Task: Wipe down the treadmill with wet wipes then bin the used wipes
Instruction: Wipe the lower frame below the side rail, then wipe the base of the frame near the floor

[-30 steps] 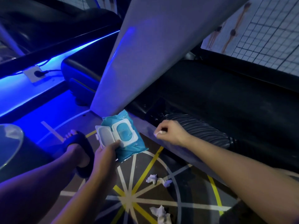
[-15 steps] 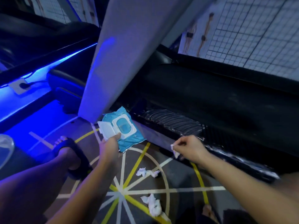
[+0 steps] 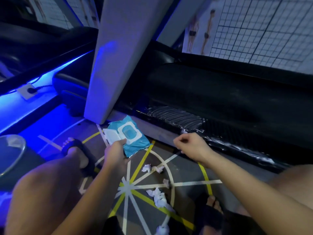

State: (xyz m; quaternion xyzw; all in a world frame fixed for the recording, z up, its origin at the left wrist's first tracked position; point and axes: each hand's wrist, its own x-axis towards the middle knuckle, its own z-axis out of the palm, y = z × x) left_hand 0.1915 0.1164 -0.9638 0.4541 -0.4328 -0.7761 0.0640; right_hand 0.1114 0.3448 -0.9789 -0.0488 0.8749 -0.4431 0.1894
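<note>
Wipe pack (image 3: 135,143): blue soft film pouch, likely light and squashy, and the film probably slick. The only stiff part is the white plastic flap frame, with the lid (image 3: 111,135) flipped open. Best hold is across the pouch body or near edge, clear of the opening, so a sheet can come out. The pack sits just off the foot of the treadmill upright (image 3: 118,65), on the side towards the person and off the floor.

Left hand (image 3: 116,154) grasps the pack from its near edge. The thumb is on top beside the flap and the fingers are under the pouch, so they are hidden. The clamp looks moderate and the pouch is barely crushed.

Right hand (image 3: 191,146) is to the right of the upright's foot, over the edge of the grey side rail (image 3: 160,133). The fingers are curled in and the thumb is close to the forefinger, like a pinch. A wipe may be in there, but I cannot tell because nothing white shows clearly.

Used wipes (image 3: 159,198) are crumpled white scraps on the taped floor, further towards the person than the upright's foot. There are several, loosely scattered. They look limp, damp and very light, so a fingertip pinch or a scoop would do and there is nothing to break. None is binned yet, and no bin can be identified for certain.
</note>
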